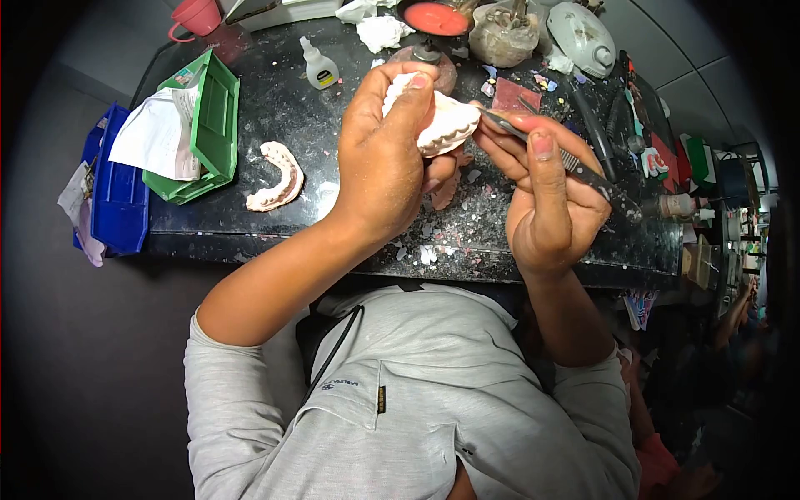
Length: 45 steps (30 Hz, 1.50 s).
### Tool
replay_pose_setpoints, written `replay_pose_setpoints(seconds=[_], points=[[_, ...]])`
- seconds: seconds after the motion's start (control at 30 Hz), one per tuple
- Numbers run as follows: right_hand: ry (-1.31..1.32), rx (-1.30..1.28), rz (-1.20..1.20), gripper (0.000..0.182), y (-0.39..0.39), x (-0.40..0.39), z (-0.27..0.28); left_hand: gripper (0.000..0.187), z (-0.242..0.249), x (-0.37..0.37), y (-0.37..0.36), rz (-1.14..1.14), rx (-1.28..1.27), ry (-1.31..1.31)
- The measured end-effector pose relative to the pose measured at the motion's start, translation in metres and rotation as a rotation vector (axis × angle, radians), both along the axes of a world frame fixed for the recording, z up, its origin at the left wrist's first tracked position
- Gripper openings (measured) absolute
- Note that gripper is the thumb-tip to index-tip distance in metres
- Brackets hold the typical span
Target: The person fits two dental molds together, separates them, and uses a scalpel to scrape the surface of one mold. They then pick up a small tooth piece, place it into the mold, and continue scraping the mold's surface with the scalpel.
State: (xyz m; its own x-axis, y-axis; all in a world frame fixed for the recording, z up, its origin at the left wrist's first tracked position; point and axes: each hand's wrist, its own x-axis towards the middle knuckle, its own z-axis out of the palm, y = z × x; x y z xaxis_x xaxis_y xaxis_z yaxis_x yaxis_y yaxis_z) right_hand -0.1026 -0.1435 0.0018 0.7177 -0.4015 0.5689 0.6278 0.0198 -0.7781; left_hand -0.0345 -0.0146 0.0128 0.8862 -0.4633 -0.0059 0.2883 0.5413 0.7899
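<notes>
My left hand [379, 158] is closed around a pale plaster dental cast [451, 123], its row of moulded teeth facing down toward me. In my right hand [546, 179] is a slim grey metal scalpel [590, 173] with a ridged grip, held like a pen. Its tip is right at the right edge of the cast. On the bench to the left lies a horseshoe-shaped dental cast [280, 177]. Another pinkish cast piece [447, 193] shows partly below my left hand, the rest hidden.
Plaster crumbs cover the dark bench [350, 237]. To the left are a green bin [218, 125] with papers and a blue bin [121, 196]. A small dropper bottle [319, 67], a red bowl [436, 18] and a pink wax sheet [515, 95] are at the back.
</notes>
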Motion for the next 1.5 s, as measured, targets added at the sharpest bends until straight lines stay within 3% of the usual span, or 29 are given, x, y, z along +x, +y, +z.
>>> replay_pose_setpoints(seconds=[0.33,0.4,0.77,0.83,1.33,1.5], points=[[-0.025,-0.005,-0.029,0.022,-0.001,0.0,0.001,0.027,-0.001,-0.001,-0.005,0.028,0.0,-0.076],[-0.021,0.114,0.01,0.024,0.001,-0.002,0.004,0.026,-0.004,-0.001,-0.006,0.031,-0.001,-0.102],[-0.008,0.054,-0.007,0.024,0.001,-0.001,0.003,0.023,-0.01,0.0,-0.006,0.159,0.074,-0.239],[-0.022,0.088,-0.002,0.023,0.001,-0.002,0.003,0.022,-0.017,0.003,-0.006,0.195,0.113,-0.447],[-0.01,0.075,0.006,0.023,0.0,-0.003,0.002,0.021,-0.022,0.004,-0.009,0.383,0.156,-0.631],[0.079,0.196,0.056,0.024,0.0,-0.006,0.003,0.017,-0.024,0.005,-0.012,0.474,0.134,-0.763]])
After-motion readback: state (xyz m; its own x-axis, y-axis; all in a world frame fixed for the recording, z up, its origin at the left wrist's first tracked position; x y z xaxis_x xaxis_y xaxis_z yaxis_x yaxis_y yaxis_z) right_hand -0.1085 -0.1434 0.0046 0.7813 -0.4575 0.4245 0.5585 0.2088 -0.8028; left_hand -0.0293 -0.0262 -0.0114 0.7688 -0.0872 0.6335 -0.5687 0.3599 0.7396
